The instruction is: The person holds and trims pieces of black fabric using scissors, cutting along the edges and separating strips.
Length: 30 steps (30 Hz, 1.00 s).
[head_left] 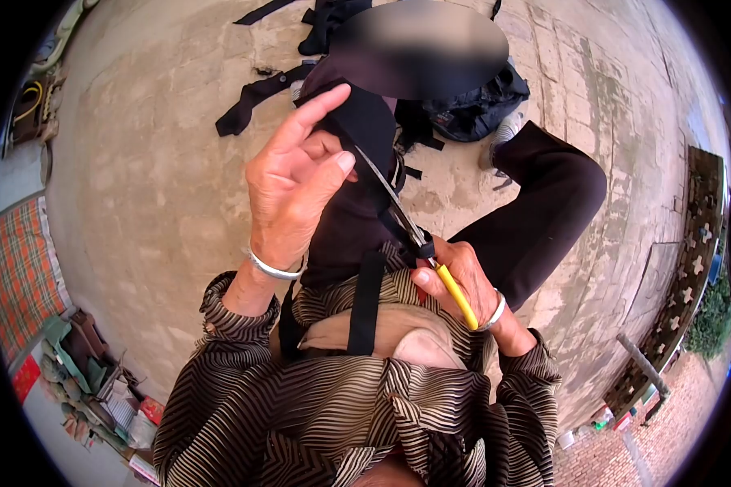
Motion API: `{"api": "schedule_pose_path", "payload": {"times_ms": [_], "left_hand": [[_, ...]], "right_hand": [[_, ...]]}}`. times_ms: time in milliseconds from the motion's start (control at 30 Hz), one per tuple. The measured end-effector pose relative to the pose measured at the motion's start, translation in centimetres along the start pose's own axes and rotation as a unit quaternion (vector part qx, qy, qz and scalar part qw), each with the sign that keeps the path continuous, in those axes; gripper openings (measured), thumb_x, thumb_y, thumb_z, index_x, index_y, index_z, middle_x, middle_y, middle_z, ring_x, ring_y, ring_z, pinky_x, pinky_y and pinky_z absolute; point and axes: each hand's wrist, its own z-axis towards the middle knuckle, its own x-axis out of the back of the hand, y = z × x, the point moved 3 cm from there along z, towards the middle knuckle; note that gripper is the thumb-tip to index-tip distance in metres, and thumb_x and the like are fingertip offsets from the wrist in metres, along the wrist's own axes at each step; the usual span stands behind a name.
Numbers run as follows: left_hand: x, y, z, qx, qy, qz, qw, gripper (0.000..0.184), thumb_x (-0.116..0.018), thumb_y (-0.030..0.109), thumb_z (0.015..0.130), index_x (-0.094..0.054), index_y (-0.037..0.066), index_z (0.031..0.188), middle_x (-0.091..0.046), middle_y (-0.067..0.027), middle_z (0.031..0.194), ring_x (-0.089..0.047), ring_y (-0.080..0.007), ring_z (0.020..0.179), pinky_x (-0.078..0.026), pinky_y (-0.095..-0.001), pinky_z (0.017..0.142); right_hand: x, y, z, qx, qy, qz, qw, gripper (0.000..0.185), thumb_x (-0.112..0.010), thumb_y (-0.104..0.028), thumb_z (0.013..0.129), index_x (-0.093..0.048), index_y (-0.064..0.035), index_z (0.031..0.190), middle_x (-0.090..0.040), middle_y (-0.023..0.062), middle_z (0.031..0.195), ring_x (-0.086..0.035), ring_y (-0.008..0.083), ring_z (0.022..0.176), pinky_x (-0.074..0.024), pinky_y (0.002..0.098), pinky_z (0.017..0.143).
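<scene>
My right hand (463, 280) is closed around scissors (391, 195) with a yellow handle; their long blades point up and left, and a dark strap lies beside them. My left hand (292, 178) is raised near the blade tips, its index finger stretched out and its thumb apart from it. Black cloth (365, 118) lies behind my left fingertips, over my dark trouser leg. Whether those fingers touch the cloth I cannot tell. A black strip (367, 304) hangs down across my lap over a light brown cloth (341, 329).
Black fabric strips (256, 101) and a black bag (483, 105) lie on the concrete floor (154, 162) ahead. My bent right leg (544, 203) extends to the right. Piled belongings (81, 357) stand at the left, near a plaid cloth (26, 272).
</scene>
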Motion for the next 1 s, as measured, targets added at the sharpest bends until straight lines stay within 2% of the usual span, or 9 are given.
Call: {"api": "schedule_pose_path", "payload": {"times_ms": [133,633,667,700,767,800,867,967,1000], "left_hand": [[-0.5,-0.1,-0.2,0.022,-0.015,0.015,1.0,0.063,-0.061,-0.01,0.083,-0.041,-0.005,0.142,-0.062,-0.0042,0.09,-0.059,-0.0091,0.081,-0.05,-0.022,0.078],[-1.5,-0.1,-0.6,0.005,-0.007,0.03,1.0,0.077,-0.062,-0.014,0.078,-0.032,-0.001,0.148,-0.06,-0.0026,0.084,-0.059,-0.0077,0.076,-0.05,-0.0222,0.074],[-1.5,-0.1,-0.6,0.005,-0.006,0.027,1.0,0.078,-0.062,-0.014,0.078,-0.031,-0.001,0.148,-0.06,-0.0025,0.083,-0.059,-0.0075,0.076,-0.05,-0.0221,0.074],[-1.6,0.1,-0.6,-0.004,-0.014,0.022,1.0,0.077,-0.063,-0.014,0.078,-0.031,-0.005,0.147,-0.048,-0.0093,0.116,-0.058,-0.0081,0.081,-0.05,-0.0223,0.076],[-1.6,0.0,-0.5,-0.012,-0.022,0.017,1.0,0.076,-0.065,-0.013,0.078,-0.03,-0.01,0.145,-0.035,-0.0162,0.148,-0.057,-0.0088,0.086,-0.05,-0.0225,0.078],[-1.5,-0.2,-0.4,-0.014,-0.024,0.013,1.0,0.079,-0.062,-0.015,0.077,-0.029,-0.005,0.147,-0.048,-0.0093,0.118,-0.058,-0.0079,0.081,-0.05,-0.022,0.075],[-1.5,-0.3,-0.4,-0.016,-0.027,0.008,0.999,0.082,-0.06,-0.017,0.076,-0.028,0.0,0.149,-0.061,-0.0025,0.089,-0.058,-0.0071,0.077,-0.049,-0.0215,0.072],[-1.5,-0.2,-0.3,-0.012,-0.034,0.007,0.999,0.085,-0.059,-0.017,0.075,-0.025,0.0,0.15,-0.061,-0.0032,0.093,-0.058,-0.0071,0.079,-0.049,-0.0217,0.072],[-1.6,-0.1,-0.4,-0.016,-0.045,0.001,0.999,0.085,-0.061,-0.017,0.074,-0.024,-0.003,0.15,-0.051,-0.0084,0.115,-0.059,-0.0088,0.085,-0.05,-0.0219,0.073]], "right_hand": [[-0.1,0.0,-0.1,-0.009,0.004,0.018,1.0,0.053,-0.064,-0.044,0.09,-0.046,0.0027,0.073,-0.042,0.0216,0.053,-0.049,0.045,0.054,-0.0409,0.0429,0.049],[0.0,-0.3,0.3,-0.009,0.028,-0.067,0.997,0.054,-0.068,-0.046,0.087,-0.047,0.003,0.079,-0.045,0.0217,0.053,-0.052,0.0458,0.053,-0.0424,0.0451,0.051],[0.1,-0.3,0.2,-0.016,-0.01,-0.055,0.998,0.055,-0.069,-0.047,0.087,-0.046,0.0027,0.083,-0.047,0.0205,0.057,-0.053,0.0419,0.055,-0.0431,0.0432,0.053],[0.1,-0.3,0.2,-0.023,-0.049,-0.044,0.998,0.056,-0.069,-0.049,0.086,-0.046,0.0024,0.087,-0.049,0.0193,0.061,-0.053,0.038,0.057,-0.0438,0.0413,0.056],[0.3,-0.7,0.3,-0.028,-0.079,0.019,0.996,0.059,-0.07,-0.05,0.085,-0.044,0.0021,0.092,-0.049,0.0175,0.068,-0.053,0.0326,0.062,-0.044,0.0396,0.06],[0.3,-0.8,0.4,-0.033,-0.108,0.082,0.99,0.062,-0.071,-0.052,0.084,-0.042,0.0018,0.096,-0.05,0.0156,0.074,-0.052,0.0273,0.067,-0.0442,0.0379,0.064],[0.3,-0.5,0.5,-0.042,-0.127,0.064,0.989,0.065,-0.071,-0.053,0.083,-0.041,0.0011,0.101,-0.047,0.0123,0.081,-0.047,0.0213,0.074,-0.0432,0.036,0.068],[0.2,-0.6,0.7,-0.024,-0.114,0.055,0.992,0.065,-0.072,-0.053,0.082,-0.041,0.0008,0.102,-0.048,0.0134,0.08,-0.048,0.0235,0.072,-0.0436,0.037,0.067],[0.3,-0.7,0.8,-0.017,-0.11,0.042,0.993,0.065,-0.071,-0.053,0.083,-0.041,0.0012,0.101,-0.049,0.0139,0.08,-0.048,0.0245,0.071,-0.0437,0.0373,0.067]]}}
